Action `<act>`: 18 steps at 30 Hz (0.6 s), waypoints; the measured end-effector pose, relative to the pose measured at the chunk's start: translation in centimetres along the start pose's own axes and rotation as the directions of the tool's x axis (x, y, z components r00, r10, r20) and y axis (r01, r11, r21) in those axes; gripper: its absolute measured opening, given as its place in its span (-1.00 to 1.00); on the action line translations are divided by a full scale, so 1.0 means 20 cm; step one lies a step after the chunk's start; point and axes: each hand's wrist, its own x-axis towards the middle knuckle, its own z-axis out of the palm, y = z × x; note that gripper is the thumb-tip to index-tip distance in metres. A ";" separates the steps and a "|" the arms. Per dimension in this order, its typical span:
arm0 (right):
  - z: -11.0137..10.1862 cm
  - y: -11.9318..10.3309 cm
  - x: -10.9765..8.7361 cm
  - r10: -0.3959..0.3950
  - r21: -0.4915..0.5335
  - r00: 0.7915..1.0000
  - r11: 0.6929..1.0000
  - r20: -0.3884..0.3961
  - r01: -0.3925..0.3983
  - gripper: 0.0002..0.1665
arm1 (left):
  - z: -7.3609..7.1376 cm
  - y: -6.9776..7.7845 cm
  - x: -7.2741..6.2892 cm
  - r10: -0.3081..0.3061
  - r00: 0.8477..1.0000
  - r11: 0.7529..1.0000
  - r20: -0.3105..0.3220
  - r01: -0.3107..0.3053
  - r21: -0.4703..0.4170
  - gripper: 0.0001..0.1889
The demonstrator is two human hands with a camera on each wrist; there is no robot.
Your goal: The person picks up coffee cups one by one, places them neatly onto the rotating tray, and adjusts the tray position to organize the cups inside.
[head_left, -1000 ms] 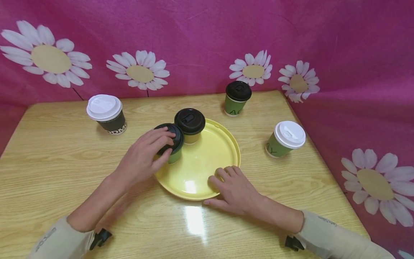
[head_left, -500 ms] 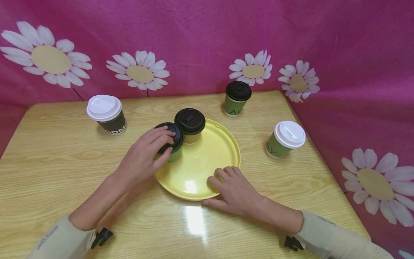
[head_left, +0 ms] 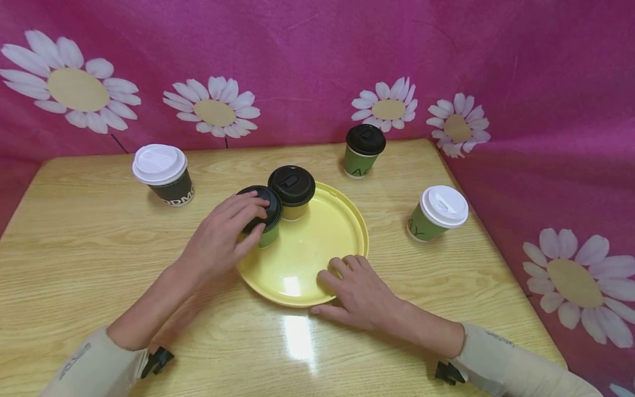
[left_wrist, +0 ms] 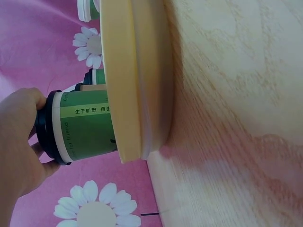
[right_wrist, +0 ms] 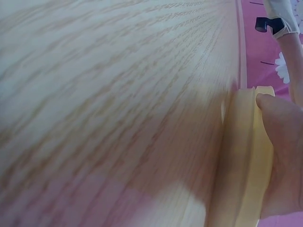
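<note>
My left hand grips a green paper coffee cup by its black lid, fingers over the top and thumb along the near side. The cup stands upright on the left of a round yellow tray; the left wrist view shows the fingers around the black lid. Right behind it on the tray is another black-lidded cup, the two lids touching or nearly so. At the tray's near right edge, my right hand holds the rim, fingers curled inside and thumb outside.
A dark cup with a white lid stands back left on the wooden table. Back right is a green cup with a black lid, and farther right a green cup with a white lid. A pink flowered cloth hangs behind.
The left hand and its green cup have shifted very slightly away, toward the back of the tray. My right hand and the tray stay put.
</note>
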 end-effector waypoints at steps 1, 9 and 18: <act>0.00 0.00 0.00 0.001 0.003 1.000 1.000 0.003 -0.001 -0.41 | 0.00 0.00 0.00 0.001 1.000 1.000 -0.002 -0.001 0.001 -0.79; 0.00 -0.01 0.00 0.008 0.008 1.000 1.000 0.010 -0.008 -0.41 | 0.01 -0.01 0.00 -0.007 1.000 1.000 -0.010 0.007 0.000 -0.84; 0.00 -0.01 0.00 0.009 0.011 1.000 1.000 0.010 -0.009 -0.41 | -0.03 -0.01 -0.03 -0.061 0.994 0.998 -0.094 0.059 -0.024 -0.71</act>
